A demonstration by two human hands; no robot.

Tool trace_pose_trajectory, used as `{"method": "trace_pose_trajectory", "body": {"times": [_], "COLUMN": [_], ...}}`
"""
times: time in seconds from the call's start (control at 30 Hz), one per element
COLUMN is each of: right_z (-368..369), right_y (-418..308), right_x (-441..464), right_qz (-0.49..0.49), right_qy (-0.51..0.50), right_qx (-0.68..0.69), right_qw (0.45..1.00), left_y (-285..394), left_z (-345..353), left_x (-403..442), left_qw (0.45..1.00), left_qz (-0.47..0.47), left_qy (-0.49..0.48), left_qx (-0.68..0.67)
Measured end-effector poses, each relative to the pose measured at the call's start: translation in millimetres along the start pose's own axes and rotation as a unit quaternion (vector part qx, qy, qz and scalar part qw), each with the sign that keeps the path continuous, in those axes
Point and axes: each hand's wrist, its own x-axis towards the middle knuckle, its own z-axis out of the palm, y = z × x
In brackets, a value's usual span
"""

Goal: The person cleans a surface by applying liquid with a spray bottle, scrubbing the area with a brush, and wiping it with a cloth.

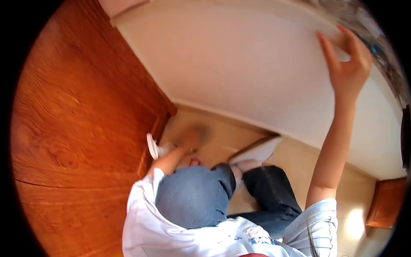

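The right hand (353,64) is raised at the upper edge of the white panel (239,60), towards its right end; its fingers are held apart and nothing is seen between them. Whether the panel is touched cannot be told. Beyond that edge, blurred mixed items (376,40) are noted. The left hand (191,137) is lowered near the floor (220,145), close to the corner where the white panel's lower edge is met by the brown wooden panel (81,111). It is blurred by motion; whether its fingers are apart or closed on something cannot be determined. Near the left wrist, a small red item (195,161) is seen, its nature unclear. One white shoe (157,147) is placed beside the wooden panel's edge; the other shoe (263,149) is set near the white panel's lower edge. The knees are bent.
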Motion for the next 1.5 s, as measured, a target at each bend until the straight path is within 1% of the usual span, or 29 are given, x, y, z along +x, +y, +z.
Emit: {"method": "trace_pose_trajectory", "body": {"times": [0.03, 0.1, 0.13, 0.2, 0.27, 0.3, 0.33, 0.37, 0.43, 0.5, 0.53, 0.57, 0.6, 0.63, 0.7, 0.73, 0.8, 0.83, 0.9, 1.07, 1.1, 1.17, 1.23, 1.3, 1.33, 1.37, 1.4, 1.43, 1.5], "right_z": [0.3, 1.5, 2.9, -2.3, -2.9, -2.7, -3.1, -4.4, -7.3, -8.6, -7.8, -6.7, -7.2, -7.7, -7.3, -6.5, -4.5, -2.3, -0.5, 2.5, 2.5, 1.0, -1.4, 0.1, 4.5, 6.6, 5.4, 3.3, 1.0], "right_y": [-4.1, -9.1, -8.7, -7.4, -6.2, -5.1, -4.6, -4.6, -7.3, -6.2, -4.6, -3.6, -2.4, -1.6, -1.5, -1.3, -0.8, -0.3, -0.5, -2.1, -3.8, -7.1, -12.4, -11.5, -6.4, -3.1, -2.6, -3.5, -6.2], "right_x": [0.1, -0.7, -0.6, -4.2, -4.9, -4.6, -4.4, -4.4, -3.7, -3.8, -4.8, -4.7, -4.9, -5.1, -5.0, -5.6, -6.6, -6.5, -8.0, -8.7, -8.4, -7.9, -3.8, -5.3, -7.4, -9.2, -9.6, -8.8, -7.0], "right_qz": [-0.009, 0.007, 0.023, 0.039, 0.056, 0.057, 0.052, 0.047, 0.057, 0.066, 0.059, 0.051, 0.052, 0.052, 0.052, 0.05, 0.048, 0.047, 0.046, 0.044, 0.045, 0.065, 0.07, 0.074, 0.061, 0.046, 0.043, 0.045, 0.043], "right_qy": [0.005, 0.024, 0.024, 0.023, -0.003, -0.005, -0.007, -0.008, -0.017, -0.023, -0.015, -0.006, -0.006, -0.008, -0.009, -0.002, 0.006, 0.015, 0.022, 0.035, 0.035, 0.023, 0.021, 0.013, 0.032, 0.052, 0.053, 0.047, 0.044], "right_qx": [0.002, -0.009, -0.007, -0.003, 0.015, 0.016, 0.022, 0.028, 0.035, 0.038, 0.047, 0.056, 0.056, 0.065, 0.077, 0.075, 0.073, 0.069, 0.065, 0.064, 0.066, 0.042, 0.04, 0.04, 0.042, 0.044, 0.048, 0.04, 0.04], "right_qw": [1.0, 1.0, 0.999, 0.999, 0.998, 0.998, 0.998, 0.998, 0.998, 0.997, 0.997, 0.997, 0.997, 0.996, 0.996, 0.996, 0.996, 0.996, 0.997, 0.996, 0.996, 0.997, 0.997, 0.996, 0.997, 0.997, 0.996, 0.997, 0.997], "left_y": [-4.5, 24.9, 28.7, 36.0, 25.4, 67.8, 72.5, 78.6, 67.0, 62.1, 46.4, 29.1, 21.3, 33.1, 34.1, 28.3, 20.2, 21.8, 29.6, 60.0, 65.7, 77.1, 113.0, 142.0, 131.1, 128.4, 130.7, 127.7, 137.7], "left_z": [5.7, -41.6, -58.0, -87.3, -129.8, -204.6, -229.7, -275.5, -320.9, -370.6, -386.4, -397.4, -409.0, -419.9, -435.1, -436.6, -438.4, -439.4, -440.3, -451.9, -452.2, -447.4, -437.7, -433.0, -433.8, -424.9, -420.8, -428.0, -419.2], "left_x": [7.2, 13.1, 23.2, 26.7, 29.5, 13.2, 12.2, 1.4, 7.0, 15.3, 24.3, 35.3, 45.6, 51.0, 61.6, 67.0, 74.6, 80.0, 90.0, 112.9, 116.0, 125.2, 125.2, 124.9, 135.2, 149.6, 159.8, 166.1, 162.6], "left_qw": [0.999, 0.94, 0.944, 0.847, 0.814, 0.764, 0.715, 0.72, 0.674, 0.715, 0.749, 0.767, 0.768, 0.773, 0.774, 0.774, 0.754, 0.754, 0.754, 0.78, 0.782, 0.769, 0.745, 0.748, 0.75, 0.718, 0.654, 0.686, 0.712], "left_qz": [-0.043, -0.277, -0.268, -0.318, -0.232, -0.188, -0.155, -0.094, -0.077, -0.022, -0.028, -0.109, -0.093, -0.113, -0.048, -0.048, 0.049, 0.051, 0.137, 0.172, 0.174, 0.241, 0.277, 0.269, 0.312, 0.423, 0.517, 0.535, 0.509], "left_qy": [-0.008, -0.057, -0.049, 0.14, 0.272, 0.334, 0.459, 0.433, 0.534, 0.565, 0.585, 0.606, 0.614, 0.607, 0.558, 0.559, 0.569, 0.57, 0.563, 0.498, 0.497, 0.509, 0.579, 0.554, 0.53, 0.408, 0.271, 0.209, 0.355], "left_qx": [-0.026, -0.191, -0.188, -0.402, -0.459, -0.519, -0.504, -0.534, -0.505, -0.411, -0.31, -0.182, -0.156, -0.143, -0.295, -0.292, -0.324, -0.324, -0.31, -0.338, -0.332, -0.302, -0.182, -0.249, -0.243, -0.371, -0.481, -0.446, -0.329]}}
